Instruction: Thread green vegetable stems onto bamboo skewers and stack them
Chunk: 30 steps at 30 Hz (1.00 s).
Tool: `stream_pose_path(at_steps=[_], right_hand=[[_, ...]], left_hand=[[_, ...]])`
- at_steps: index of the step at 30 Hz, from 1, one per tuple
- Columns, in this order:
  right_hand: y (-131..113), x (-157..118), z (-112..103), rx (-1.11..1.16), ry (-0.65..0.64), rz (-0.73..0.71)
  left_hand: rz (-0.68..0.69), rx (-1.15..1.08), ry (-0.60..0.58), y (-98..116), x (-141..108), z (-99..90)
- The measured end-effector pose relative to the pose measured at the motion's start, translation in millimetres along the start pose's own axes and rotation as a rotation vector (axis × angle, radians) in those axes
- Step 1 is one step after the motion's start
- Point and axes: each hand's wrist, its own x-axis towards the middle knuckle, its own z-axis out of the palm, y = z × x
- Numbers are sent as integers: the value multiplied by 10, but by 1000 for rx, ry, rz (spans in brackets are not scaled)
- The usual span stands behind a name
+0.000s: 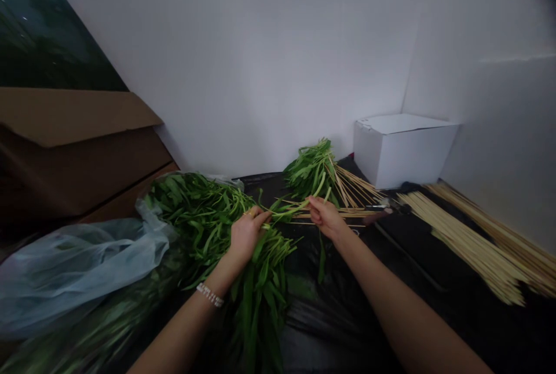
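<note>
Pale green stems run between my two hands above a black plastic sheet. My right hand is closed around them, their ends sticking up past the fingers and a leaf hanging below. Over the leafy greens, my left hand has its fingers pinched together on the stems' other end. A large heap of greens lies to the left, and a bunch of greens extends below my left hand. Behind my right hand sits a pile of greens with thin wooden sticks in it.
A clear plastic bag and an open cardboard box are at the left. A white box stands against the back wall. Bundles of long sticks lie at the right beside a dark flat object.
</note>
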Motion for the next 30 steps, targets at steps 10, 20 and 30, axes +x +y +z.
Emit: stream_pose_path(at_steps=[10, 20, 30], right_hand=[[83, -26, 47, -105, -45, -8], [47, 12, -29, -49, 6, -38], [45, -74, 95, -96, -31, -24]], left_hand=[[-71, -192, 34, -61, -17, -37], [-679, -716, 333, -519, 118, -250], [-419, -444, 289, -156, 165, -464]])
